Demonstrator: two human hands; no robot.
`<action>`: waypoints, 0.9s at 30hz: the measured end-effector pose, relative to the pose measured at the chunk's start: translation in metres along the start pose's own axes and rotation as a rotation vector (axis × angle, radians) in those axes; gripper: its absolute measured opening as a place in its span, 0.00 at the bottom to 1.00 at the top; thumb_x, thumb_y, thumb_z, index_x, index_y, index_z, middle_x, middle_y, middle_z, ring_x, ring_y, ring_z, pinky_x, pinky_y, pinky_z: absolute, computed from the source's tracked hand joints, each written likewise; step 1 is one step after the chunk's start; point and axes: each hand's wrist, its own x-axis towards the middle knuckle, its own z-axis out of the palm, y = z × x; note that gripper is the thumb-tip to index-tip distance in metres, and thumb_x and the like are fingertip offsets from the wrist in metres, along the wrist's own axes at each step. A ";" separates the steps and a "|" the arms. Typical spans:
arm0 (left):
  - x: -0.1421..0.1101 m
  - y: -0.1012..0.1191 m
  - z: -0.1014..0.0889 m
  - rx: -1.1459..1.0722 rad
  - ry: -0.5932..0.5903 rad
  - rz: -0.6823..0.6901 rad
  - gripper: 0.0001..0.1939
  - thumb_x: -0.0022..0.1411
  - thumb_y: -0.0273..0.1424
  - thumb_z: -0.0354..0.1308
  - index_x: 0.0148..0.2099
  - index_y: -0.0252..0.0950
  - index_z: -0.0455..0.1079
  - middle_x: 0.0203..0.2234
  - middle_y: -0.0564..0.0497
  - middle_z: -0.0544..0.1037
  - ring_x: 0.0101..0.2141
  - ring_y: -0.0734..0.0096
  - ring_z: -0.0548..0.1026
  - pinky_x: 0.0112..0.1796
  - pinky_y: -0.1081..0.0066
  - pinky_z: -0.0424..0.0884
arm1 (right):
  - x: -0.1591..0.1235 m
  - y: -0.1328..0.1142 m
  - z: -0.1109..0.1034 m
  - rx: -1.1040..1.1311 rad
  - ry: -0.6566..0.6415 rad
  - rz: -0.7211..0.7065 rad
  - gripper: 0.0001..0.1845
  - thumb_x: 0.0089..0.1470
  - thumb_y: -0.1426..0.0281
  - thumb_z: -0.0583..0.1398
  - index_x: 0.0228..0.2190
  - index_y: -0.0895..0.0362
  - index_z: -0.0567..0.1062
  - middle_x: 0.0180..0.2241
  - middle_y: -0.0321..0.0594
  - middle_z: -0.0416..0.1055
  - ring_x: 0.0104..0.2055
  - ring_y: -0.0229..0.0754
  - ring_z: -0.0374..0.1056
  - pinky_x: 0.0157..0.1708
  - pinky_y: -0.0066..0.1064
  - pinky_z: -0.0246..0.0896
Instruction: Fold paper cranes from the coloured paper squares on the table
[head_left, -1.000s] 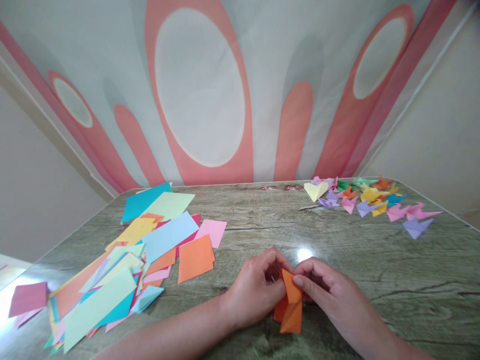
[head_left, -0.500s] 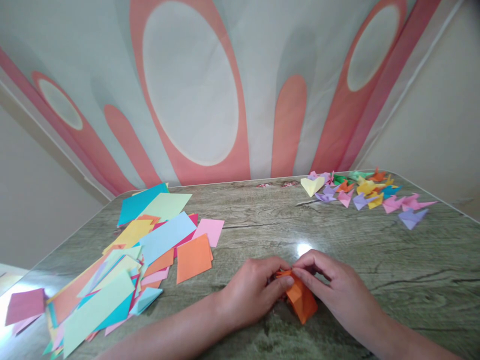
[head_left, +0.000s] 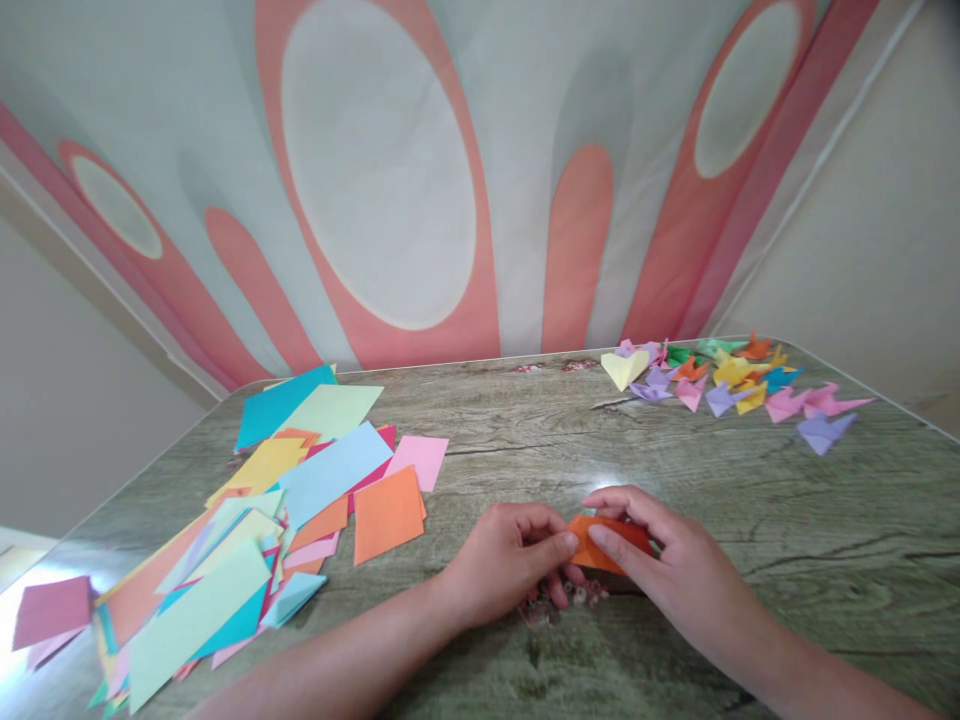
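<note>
Between my two hands is a piece of folded orange origami paper, raised a little over the table near its front. My left hand pinches its left end between thumb and forefinger. My right hand holds the other end, thumb on the near face and fingers behind it. Part of the paper is hidden by the right thumb and fingers. Below the paper, a small floral pattern shows on the wood-grain table.
Loose coloured paper sheets lie in an overlapping heap on the left. Orange squares sit at the heap's right side. Several folded paper cranes and a pale yellow folded piece are at the back right. A patterned backdrop rises behind the table.
The orange paper has turned from hanging down toward me to lying sideways between my hands. My right hand has shifted its grip along it, and the floral pattern beneath shows more.
</note>
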 end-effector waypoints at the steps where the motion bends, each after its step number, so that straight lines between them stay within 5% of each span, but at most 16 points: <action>1: 0.001 0.000 -0.001 -0.027 0.007 -0.010 0.18 0.58 0.45 0.57 0.34 0.31 0.69 0.28 0.47 0.79 0.21 0.76 0.75 0.19 0.80 0.59 | 0.000 0.000 0.000 -0.061 0.024 -0.092 0.11 0.60 0.65 0.56 0.44 0.51 0.72 0.42 0.40 0.73 0.45 0.44 0.70 0.45 0.39 0.66; 4: 0.003 0.000 -0.004 -0.181 0.007 -0.033 0.18 0.56 0.44 0.59 0.32 0.30 0.70 0.24 0.47 0.78 0.21 0.74 0.74 0.20 0.79 0.60 | -0.001 0.000 0.000 -0.256 0.048 -0.395 0.17 0.57 0.69 0.60 0.49 0.51 0.71 0.49 0.42 0.70 0.54 0.49 0.63 0.55 0.46 0.58; 7: 0.004 0.000 -0.006 -0.307 -0.037 -0.062 0.18 0.54 0.42 0.61 0.32 0.29 0.72 0.22 0.47 0.76 0.22 0.75 0.72 0.21 0.79 0.62 | -0.003 0.001 0.002 -0.347 0.036 -0.496 0.20 0.57 0.74 0.59 0.51 0.53 0.70 0.50 0.42 0.71 0.54 0.48 0.63 0.55 0.46 0.57; 11: 0.003 0.001 -0.009 -0.277 -0.019 -0.009 0.19 0.57 0.44 0.59 0.33 0.29 0.73 0.24 0.49 0.73 0.24 0.77 0.69 0.22 0.79 0.61 | -0.004 0.002 0.002 -0.219 0.037 -0.398 0.13 0.61 0.72 0.56 0.47 0.53 0.73 0.44 0.41 0.75 0.46 0.43 0.70 0.48 0.38 0.65; 15: 0.001 0.003 -0.008 -0.117 0.172 0.148 0.15 0.56 0.40 0.62 0.36 0.31 0.71 0.23 0.53 0.72 0.24 0.78 0.68 0.24 0.79 0.61 | -0.002 -0.003 -0.001 -0.032 -0.070 -0.107 0.11 0.62 0.65 0.54 0.38 0.52 0.76 0.36 0.37 0.76 0.38 0.42 0.73 0.37 0.33 0.69; 18: 0.001 0.001 -0.005 -0.067 0.228 0.237 0.12 0.54 0.35 0.65 0.37 0.32 0.71 0.25 0.53 0.73 0.26 0.77 0.69 0.28 0.77 0.64 | 0.000 -0.008 -0.004 0.094 -0.139 0.064 0.10 0.60 0.63 0.56 0.40 0.50 0.75 0.37 0.36 0.77 0.39 0.42 0.73 0.38 0.32 0.69; 27: -0.002 -0.002 0.000 0.028 0.247 0.269 0.10 0.55 0.35 0.64 0.33 0.31 0.74 0.26 0.50 0.76 0.27 0.74 0.70 0.31 0.75 0.65 | -0.004 0.000 0.003 0.113 -0.071 0.026 0.15 0.58 0.66 0.58 0.48 0.47 0.70 0.48 0.36 0.74 0.48 0.43 0.72 0.45 0.34 0.68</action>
